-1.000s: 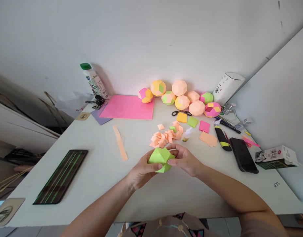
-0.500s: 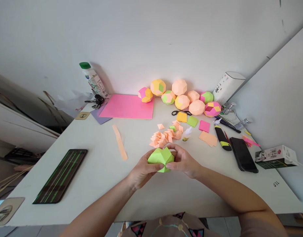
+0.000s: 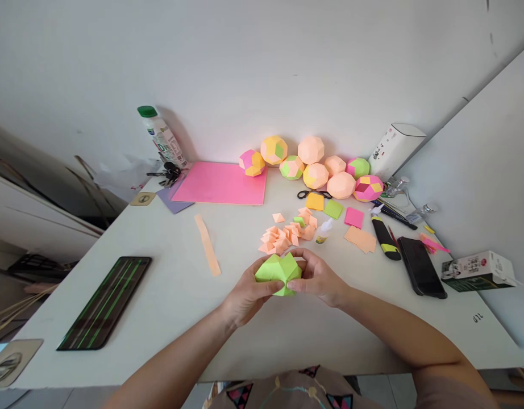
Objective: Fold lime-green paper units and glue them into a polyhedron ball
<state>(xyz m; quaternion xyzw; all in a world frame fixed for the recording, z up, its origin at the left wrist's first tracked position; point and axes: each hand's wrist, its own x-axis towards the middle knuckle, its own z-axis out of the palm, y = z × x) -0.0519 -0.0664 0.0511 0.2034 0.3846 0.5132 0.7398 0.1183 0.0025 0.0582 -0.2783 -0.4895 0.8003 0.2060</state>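
A light green folded-paper ball with angled facets is held above the near part of the table. My left hand grips it from the left, thumb across its lower front. On the other side my right hand pinches its right edge, thumb near the left one; some fingers of both hands are hidden behind the paper. Just beyond lies a pile of small folded peach paper pieces, with a green folded piece among them. A small glue bottle stands right of the pile.
Several finished paper balls line the wall behind a pair of scissors. Paper squares, a utility knife, a phone and a milk carton are at right. A pink sheet, peach strip and dark striped tablet-like slab lie left.
Almost nothing differs. Both hands keep the same grip on the green paper ball, and the whole view has shifted very slightly.
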